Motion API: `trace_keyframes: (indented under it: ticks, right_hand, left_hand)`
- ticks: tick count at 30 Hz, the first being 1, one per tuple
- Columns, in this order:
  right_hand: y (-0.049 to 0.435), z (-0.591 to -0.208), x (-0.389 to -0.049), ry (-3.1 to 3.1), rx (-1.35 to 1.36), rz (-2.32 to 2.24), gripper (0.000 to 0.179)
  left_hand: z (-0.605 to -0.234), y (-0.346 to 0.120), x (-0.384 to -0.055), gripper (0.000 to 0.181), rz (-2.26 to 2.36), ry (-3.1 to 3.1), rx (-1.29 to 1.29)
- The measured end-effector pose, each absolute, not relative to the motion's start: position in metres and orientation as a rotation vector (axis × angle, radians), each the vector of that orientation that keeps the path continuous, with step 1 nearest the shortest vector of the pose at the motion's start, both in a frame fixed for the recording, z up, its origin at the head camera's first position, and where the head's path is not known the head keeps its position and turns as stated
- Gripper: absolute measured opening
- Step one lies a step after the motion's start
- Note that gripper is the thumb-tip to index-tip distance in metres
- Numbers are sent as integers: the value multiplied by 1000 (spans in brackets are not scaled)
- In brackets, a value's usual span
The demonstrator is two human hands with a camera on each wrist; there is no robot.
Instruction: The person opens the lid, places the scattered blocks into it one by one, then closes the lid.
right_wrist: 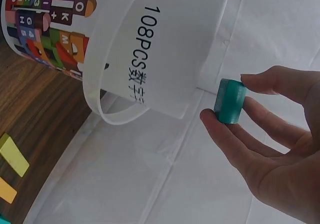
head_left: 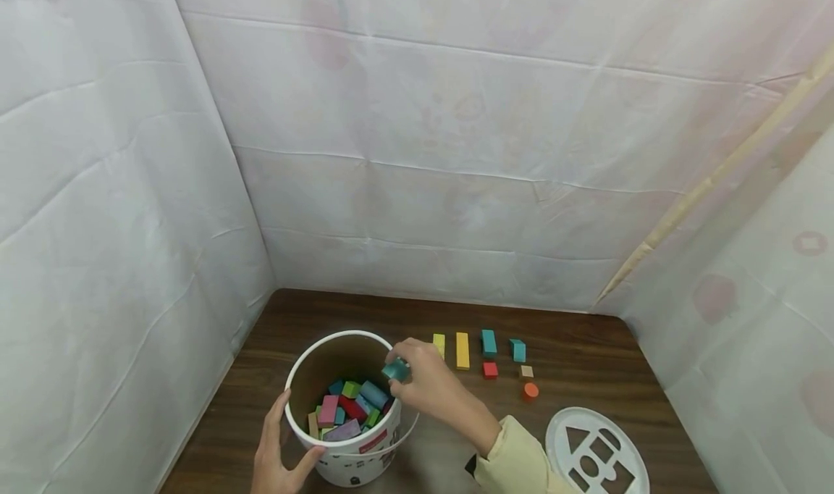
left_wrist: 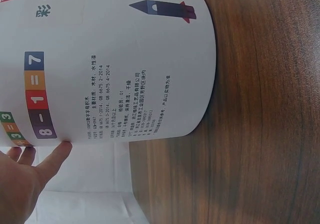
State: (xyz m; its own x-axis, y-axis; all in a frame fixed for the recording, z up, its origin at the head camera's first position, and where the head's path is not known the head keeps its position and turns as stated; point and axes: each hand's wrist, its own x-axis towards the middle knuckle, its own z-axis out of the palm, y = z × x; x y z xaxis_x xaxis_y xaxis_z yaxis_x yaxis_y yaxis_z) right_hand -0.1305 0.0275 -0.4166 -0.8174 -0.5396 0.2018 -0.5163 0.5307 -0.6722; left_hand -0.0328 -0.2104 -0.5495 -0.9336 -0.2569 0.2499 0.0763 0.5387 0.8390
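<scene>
Fingers of a right hand (head_left: 423, 379) pinch a teal block (head_left: 395, 370) near a bucket (head_left: 355, 468). The left hand (head_left: 279, 452) touches its side, fingers spread wide.

I was in a makeshift booth (head_left: 117, 190): creased sheets (head_left: 417, 132) walled my wood-grain table (head_left: 580, 356) at the back and both sides. Whether it stood in a home or lab, I couldn't tell.

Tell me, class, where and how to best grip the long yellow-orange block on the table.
Probably pinch the yellow-orange block by its long sides at the middle, coming from above: it lies flat, slim, with bare table on both sides.
</scene>
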Motion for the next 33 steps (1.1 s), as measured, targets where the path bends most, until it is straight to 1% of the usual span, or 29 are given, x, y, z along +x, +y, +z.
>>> trace_keyframes:
  ticks: [11,18,24,33]
  right_hand:
    - [13,-425,-132,2702,-968,-1173,18]
    - [8,-421,-125,2655,-1003,-1175,15]
    - [10,-417,-123,2681,-1004,-1173,14]
    - [26,-420,-128,2786,-962,-1174,13]
  left_hand:
    - [-549,-209,-32,95,-1318,-2433,149]
    - [-548,-209,-32,96,-1359,-2467,195]
    - [-551,-209,-33,96,-1326,-2413,161]
    - [-547,-208,-31,96,-1332,-2411,188]
